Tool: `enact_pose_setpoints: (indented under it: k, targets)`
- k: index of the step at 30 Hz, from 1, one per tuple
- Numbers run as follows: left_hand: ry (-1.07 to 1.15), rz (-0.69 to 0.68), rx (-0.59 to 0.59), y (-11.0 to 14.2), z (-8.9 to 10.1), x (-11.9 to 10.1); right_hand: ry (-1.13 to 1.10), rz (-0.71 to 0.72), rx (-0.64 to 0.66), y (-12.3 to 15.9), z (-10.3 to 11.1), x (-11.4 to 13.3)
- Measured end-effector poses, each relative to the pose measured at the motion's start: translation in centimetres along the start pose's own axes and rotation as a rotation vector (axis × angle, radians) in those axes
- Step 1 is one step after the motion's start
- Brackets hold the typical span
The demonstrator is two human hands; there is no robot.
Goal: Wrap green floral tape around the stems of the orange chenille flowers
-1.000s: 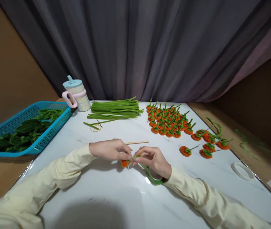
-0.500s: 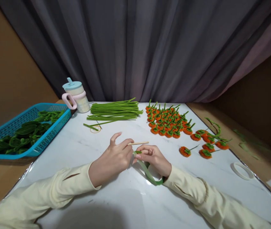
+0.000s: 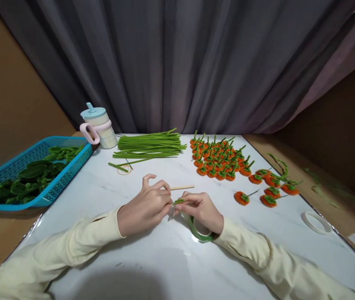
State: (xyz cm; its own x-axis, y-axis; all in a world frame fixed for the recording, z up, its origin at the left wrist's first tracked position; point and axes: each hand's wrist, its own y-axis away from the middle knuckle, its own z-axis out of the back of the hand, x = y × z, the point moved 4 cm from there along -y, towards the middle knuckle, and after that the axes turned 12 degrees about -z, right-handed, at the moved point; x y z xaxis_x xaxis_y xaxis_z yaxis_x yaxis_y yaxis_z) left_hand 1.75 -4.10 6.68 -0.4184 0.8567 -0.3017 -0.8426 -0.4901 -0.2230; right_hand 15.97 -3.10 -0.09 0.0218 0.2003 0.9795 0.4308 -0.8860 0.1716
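Stem piece (image 3: 179, 201), short and green, at the meeting point of both hands, above the middle of the white worktop (image 3: 227, 266). Possible trouble, by judgement: slipping or turning of the piece, from so small a patch of contact at the fingertips. Also possible: kinking or snagging of the green tape (image 3: 197, 234), from a curve so near the right wrist and sleeve (image 3: 242, 241). Lesser risk: a knock to the wooden stick (image 3: 182, 187), from left knuckles so close beside it.

Right hand (image 3: 202, 210): thumb and forefinger pressed together on the stem piece, other fingers curled. Left hand (image 3: 146, 208): fingers bunched, one raised and crooked, tips at the left end of the piece. Cannot tell pinch from mere touch; tips partly hidden. Farther right, well apart: cluster of orange flowers (image 3: 219, 160), green stems upward.
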Motion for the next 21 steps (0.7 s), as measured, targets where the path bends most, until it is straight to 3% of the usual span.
enact_pose_setpoints:
  k: [5,13,21]
  targets:
    - [0.209,0.099,0.128,-0.3,-0.3,0.6,0.136,0.092,-0.056,0.2,-0.1,-0.1]
    - [0.475,0.128,0.225,-0.7,0.1,1.5,0.388,0.264,-0.129,1.1,-0.2,1.0]
    - [0.99,0.179,0.4,-0.6,-0.7,2.5,0.461,0.391,-0.145,1.7,-0.5,1.5]
